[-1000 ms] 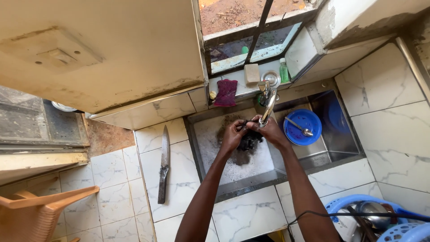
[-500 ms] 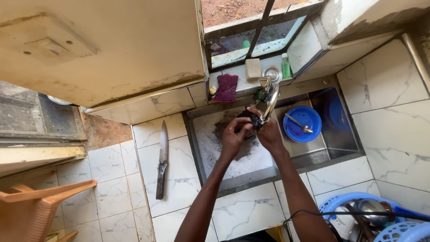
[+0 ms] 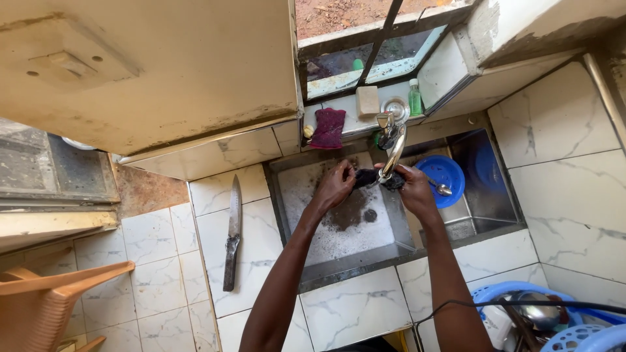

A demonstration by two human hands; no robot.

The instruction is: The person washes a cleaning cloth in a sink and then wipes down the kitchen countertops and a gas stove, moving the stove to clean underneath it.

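Black item: a dark, wet-looking lump (image 3: 370, 177), held between both hands directly under the tap spout; what it is cannot be told from this view.
Left hand (image 3: 336, 185): fingers curled closed around the left end of the black item, over the sink's back half.
Right hand (image 3: 412, 185): closed on the right end of the same item, just beside the divider between the two basins.
Tap (image 3: 393, 145): chrome, curved, rising from the back edge of the sink; spout ends right above the hands. Whether water runs cannot be told.
Sink (image 3: 293, 195): steel, left basin smeared with dark residue around the drain (image 3: 370, 215).
Right basin: blue plate (image 3: 445, 177) with a spoon (image 3: 441, 189) lying on it.
Worktop (image 3: 208, 215): white marble-look tiles; a long knife (image 3: 232, 232) lies flat to the left of the sink, blade pointing toward the back edge, well apart from the hands.
Back ledge: maroon cloth (image 3: 327, 128), soap bar (image 3: 367, 102), green bottle (image 3: 415, 97).
Risk 1: wet grip may slip, so the black item could drop into the dirty basin.
Risk 2: residue could wash toward the drain and block it.
Risk 3: splashes may carry dark grime onto the blue plate beside the divider.
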